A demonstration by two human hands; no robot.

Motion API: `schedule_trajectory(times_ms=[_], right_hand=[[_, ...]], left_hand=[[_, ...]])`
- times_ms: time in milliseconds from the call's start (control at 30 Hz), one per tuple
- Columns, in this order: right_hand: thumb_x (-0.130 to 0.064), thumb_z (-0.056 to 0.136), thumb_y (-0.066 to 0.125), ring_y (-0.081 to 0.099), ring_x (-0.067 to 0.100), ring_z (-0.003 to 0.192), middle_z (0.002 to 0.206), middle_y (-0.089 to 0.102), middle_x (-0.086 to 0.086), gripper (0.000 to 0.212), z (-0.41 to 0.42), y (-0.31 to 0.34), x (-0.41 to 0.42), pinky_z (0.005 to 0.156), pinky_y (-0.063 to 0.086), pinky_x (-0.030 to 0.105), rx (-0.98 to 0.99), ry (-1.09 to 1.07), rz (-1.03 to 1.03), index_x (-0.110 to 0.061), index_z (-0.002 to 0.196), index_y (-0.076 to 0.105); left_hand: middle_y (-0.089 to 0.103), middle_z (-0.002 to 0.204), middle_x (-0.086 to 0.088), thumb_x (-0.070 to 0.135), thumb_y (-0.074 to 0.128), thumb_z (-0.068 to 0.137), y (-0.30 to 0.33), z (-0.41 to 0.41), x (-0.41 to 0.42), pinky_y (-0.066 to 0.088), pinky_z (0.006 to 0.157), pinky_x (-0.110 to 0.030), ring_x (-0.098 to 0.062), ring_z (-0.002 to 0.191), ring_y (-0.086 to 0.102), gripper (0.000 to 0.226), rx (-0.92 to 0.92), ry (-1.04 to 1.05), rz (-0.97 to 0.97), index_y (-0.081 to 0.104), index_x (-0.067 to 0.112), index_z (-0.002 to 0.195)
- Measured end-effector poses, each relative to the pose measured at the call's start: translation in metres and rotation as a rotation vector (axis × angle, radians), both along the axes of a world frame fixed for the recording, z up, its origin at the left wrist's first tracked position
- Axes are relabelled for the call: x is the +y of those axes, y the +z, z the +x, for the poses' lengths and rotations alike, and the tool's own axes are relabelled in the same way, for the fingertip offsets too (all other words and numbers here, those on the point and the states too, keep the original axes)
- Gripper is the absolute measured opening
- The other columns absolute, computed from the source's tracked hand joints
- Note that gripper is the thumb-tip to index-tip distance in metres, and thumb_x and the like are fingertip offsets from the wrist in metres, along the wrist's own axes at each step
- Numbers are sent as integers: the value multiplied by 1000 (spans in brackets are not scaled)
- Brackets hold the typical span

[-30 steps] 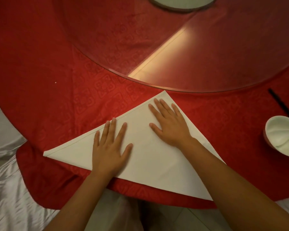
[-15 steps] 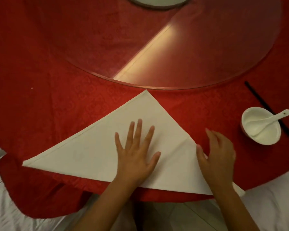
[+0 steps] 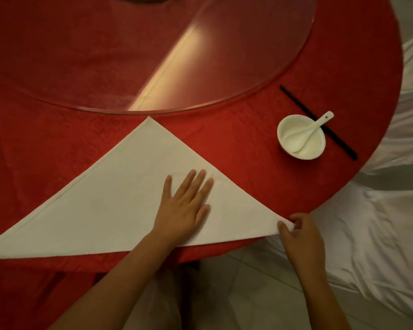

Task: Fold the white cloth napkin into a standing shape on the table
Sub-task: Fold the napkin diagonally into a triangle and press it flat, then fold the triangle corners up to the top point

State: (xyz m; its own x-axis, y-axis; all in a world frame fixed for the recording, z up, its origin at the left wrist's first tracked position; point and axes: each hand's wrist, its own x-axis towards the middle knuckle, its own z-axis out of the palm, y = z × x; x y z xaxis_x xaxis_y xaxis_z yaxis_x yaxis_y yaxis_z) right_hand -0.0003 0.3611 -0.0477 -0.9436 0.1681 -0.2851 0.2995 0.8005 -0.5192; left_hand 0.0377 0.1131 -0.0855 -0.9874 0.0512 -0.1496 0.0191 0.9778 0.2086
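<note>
The white cloth napkin (image 3: 119,198) lies flat on the red tablecloth (image 3: 236,139), folded into a large triangle with its apex pointing away from me and its long edge along the table's near rim. My left hand (image 3: 185,208) presses flat on the napkin's right half, fingers straight and spread. My right hand (image 3: 301,236) pinches the napkin's right corner at the table edge, thumb and fingers curled round the tip.
A white bowl (image 3: 301,136) with a white spoon (image 3: 312,127) in it stands to the right, beside black chopsticks (image 3: 320,123). A round glass turntable (image 3: 153,51) covers the table's middle. White satin chair covers (image 3: 379,222) sit at the right.
My right hand has slid off the napkin's middle, down its right edge, and taken hold of the right corner. My left hand has shifted rightwards, still flat on the cloth. The view has swung right.
</note>
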Motion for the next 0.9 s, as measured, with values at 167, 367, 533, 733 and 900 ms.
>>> schedule_trajectory(times_ms=[167, 367, 533, 733, 900], right_hand=[[-12, 85, 62, 64, 23, 79, 94, 65, 7, 11, 6, 4, 4, 61, 45, 24, -40, -134, -280, -15, 95, 59], [-3, 85, 58, 67, 7, 57, 87, 66, -5, 26, 12, 30, 17, 51, 53, 16, 9, -166, -515, -23, 101, 56], [-4, 89, 53, 59, 4, 54, 73, 65, 0, 31, 17, 57, 33, 51, 47, 10, -58, 116, -436, -34, 92, 59], [-2, 86, 55, 59, 0, 57, 68, 68, -14, 29, 4, 95, 15, 50, 42, 4, -45, 288, -457, -26, 77, 69], [2, 79, 61, 64, 1, 82, 89, 70, -21, 39, -13, 125, -5, 61, 52, 11, -79, 383, -543, -36, 83, 72]], left_hand=[[-15, 156, 4, 61, -3, 88, -1, -1, 1, -15, 112, -53, -16, 143, -17, 65, -53, 5, -41, -13, 31, 146], [-11, 157, 2, 61, -4, 89, 1, 6, 9, -17, 112, -50, -18, 144, -14, 66, -32, -7, -8, -7, 31, 148], [-8, 158, 1, 60, 2, 91, -4, 14, 19, -9, 114, -52, -19, 144, -12, 64, -26, 7, -14, -4, 32, 149], [-15, 157, 3, 61, -4, 89, -3, 15, 19, -9, 114, -54, -19, 144, -16, 64, -40, 17, -19, -11, 34, 147], [-7, 158, -1, 57, 6, 92, 13, 22, 2, -14, 111, -55, -21, 145, -8, 62, 56, 194, 88, -4, 33, 148]])
